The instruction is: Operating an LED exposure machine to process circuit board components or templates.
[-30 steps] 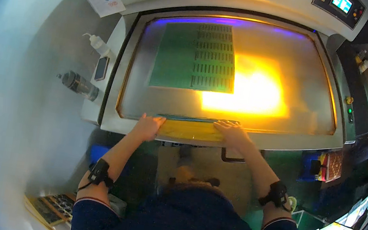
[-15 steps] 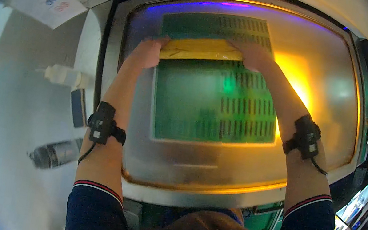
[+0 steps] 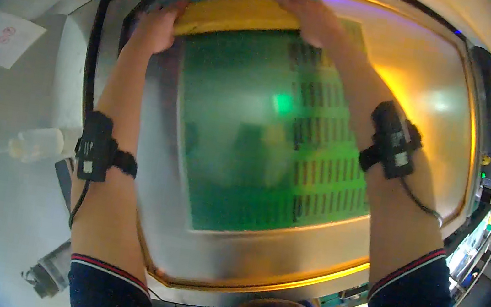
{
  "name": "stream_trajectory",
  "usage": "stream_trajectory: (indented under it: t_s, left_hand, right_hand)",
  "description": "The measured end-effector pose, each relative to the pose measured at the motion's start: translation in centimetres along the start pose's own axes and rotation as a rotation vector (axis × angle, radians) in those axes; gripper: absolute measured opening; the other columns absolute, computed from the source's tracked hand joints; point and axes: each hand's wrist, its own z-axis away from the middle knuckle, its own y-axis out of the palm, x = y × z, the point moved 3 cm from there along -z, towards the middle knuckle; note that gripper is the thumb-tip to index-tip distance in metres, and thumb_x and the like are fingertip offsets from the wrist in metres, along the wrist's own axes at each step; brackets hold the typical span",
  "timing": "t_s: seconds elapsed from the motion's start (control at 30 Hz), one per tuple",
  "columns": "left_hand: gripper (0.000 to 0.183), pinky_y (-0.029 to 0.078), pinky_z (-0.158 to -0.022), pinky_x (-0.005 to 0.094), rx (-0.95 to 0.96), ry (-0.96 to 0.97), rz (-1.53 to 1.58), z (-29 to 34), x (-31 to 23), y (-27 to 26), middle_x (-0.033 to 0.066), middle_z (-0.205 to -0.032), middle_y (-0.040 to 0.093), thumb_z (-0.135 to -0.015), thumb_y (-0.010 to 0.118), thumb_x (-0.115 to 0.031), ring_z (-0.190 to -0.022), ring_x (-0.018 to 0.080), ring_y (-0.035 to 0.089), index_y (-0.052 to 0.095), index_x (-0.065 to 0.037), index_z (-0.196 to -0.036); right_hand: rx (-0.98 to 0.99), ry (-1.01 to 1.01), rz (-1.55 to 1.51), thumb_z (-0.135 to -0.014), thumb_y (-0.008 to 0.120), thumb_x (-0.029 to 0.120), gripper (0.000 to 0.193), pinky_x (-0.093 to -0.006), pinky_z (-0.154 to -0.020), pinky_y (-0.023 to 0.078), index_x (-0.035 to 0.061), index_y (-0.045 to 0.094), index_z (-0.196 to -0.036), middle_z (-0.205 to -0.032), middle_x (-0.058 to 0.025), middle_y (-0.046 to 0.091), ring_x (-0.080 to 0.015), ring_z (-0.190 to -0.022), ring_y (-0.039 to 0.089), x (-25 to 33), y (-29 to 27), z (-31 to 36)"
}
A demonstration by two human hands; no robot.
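A long yellow bar [image 3: 234,15], shaped like a squeegee, lies across the far part of a green sheet [image 3: 224,169] with rows of dark slots on its right side. My left hand [image 3: 157,29] is closed on the bar's left end. At the other end my right hand [image 3: 311,20] grips it, fingers over the top. Motion blurs the fingertips somewhat. The green sheet lies under a shiny clear film in a metal-framed bed [image 3: 229,265]. I cannot tell whether the bar presses on the film.
On the white surface to the left are a squeeze bottle [image 3: 37,144], a dark flat block [image 3: 64,180] partly behind my forearm, a clear bottle with a grey cap [image 3: 46,273] and a printed paper [image 3: 5,40]. Machinery [image 3: 490,152] stands at the right. Both forearms carry strapped black devices.
Both hands have pushed the yellow bar away from me toward the far edge of the bed. The head view has also shifted, so the sheet appears larger and lower left.
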Motion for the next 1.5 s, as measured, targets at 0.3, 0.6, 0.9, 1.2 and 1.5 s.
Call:
stream_trajectory:
  t_s: [0.3, 0.6, 0.9, 1.2, 1.5]
  left_hand:
    - [0.084, 0.034, -0.109, 0.0566, 0.118, -0.090, -0.069, 15.2, -11.8, -2.9, 0.0144, -0.142, 0.049, -0.073, 0.064, 0.005, -0.129, 0.0428, 0.046, 0.035, -0.017, -0.148]
    - [0.065, 0.037, -0.109, 0.0522, 0.399, 0.086, 0.274, 40.7, -35.7, -10.4, 0.0173, -0.141, 0.051, -0.080, 0.061, -0.009, -0.127, 0.0400, 0.049, 0.046, -0.011, -0.142]
    - [0.071, 0.038, -0.108, 0.0522, 0.671, -0.038, 0.230, 44.3, -45.2, -10.4, 0.0117, -0.149, 0.045, -0.077, 0.055, -0.005, -0.126, 0.0417, 0.050, 0.040, -0.009, -0.147]
    - [0.066, 0.046, -0.101, 0.0505, 0.438, -0.173, 0.328, 21.8, -38.1, -9.5, 0.0177, -0.134, 0.057, -0.080, 0.058, -0.007, -0.119, 0.0405, 0.057, 0.044, -0.017, -0.145]
    - [0.074, 0.049, -0.099, 0.0478, 0.207, -0.067, 0.202, -7.5, -24.6, -1.3, 0.0188, -0.125, 0.062, -0.078, 0.054, 0.004, -0.114, 0.0380, 0.060, 0.045, -0.027, -0.144]
  right_hand:
    - [-0.063, 0.027, -0.122, -0.078, 0.058, 0.003, 0.071, -0.0508, -0.109, 0.035, 0.0190, 0.041, -0.145, -0.151, -0.0075, 0.041, -0.0301, -0.134, 0.045, 6.1, -6.5, 19.3]
    - [0.174, -0.248, -0.302, -0.077, 0.065, 0.014, 0.074, -0.0559, -0.109, 0.036, 0.0116, 0.039, -0.146, -0.145, -0.0126, 0.045, -0.0323, -0.132, 0.046, 12.5, -11.5, 54.0]
    - [0.325, -0.148, -0.371, -0.084, 0.063, 0.022, 0.060, -0.0441, -0.101, 0.047, 0.0191, 0.046, -0.142, -0.143, -0.0055, 0.051, -0.0290, -0.127, 0.053, 9.7, -13.8, 61.5]
    - [-0.023, -0.102, -0.422, -0.076, 0.060, 0.003, 0.060, -0.0459, -0.093, 0.050, 0.0135, 0.053, -0.135, -0.125, -0.0095, 0.064, -0.0280, -0.113, 0.062, -4.0, -8.6, 43.6]
    - [0.085, 0.014, -0.097, -0.082, 0.053, 0.001, 0.072, -0.0445, -0.114, 0.035, 0.0245, 0.038, -0.149, -0.154, -0.0042, 0.037, -0.0283, -0.140, 0.037, -20.1, -1.8, 17.6]
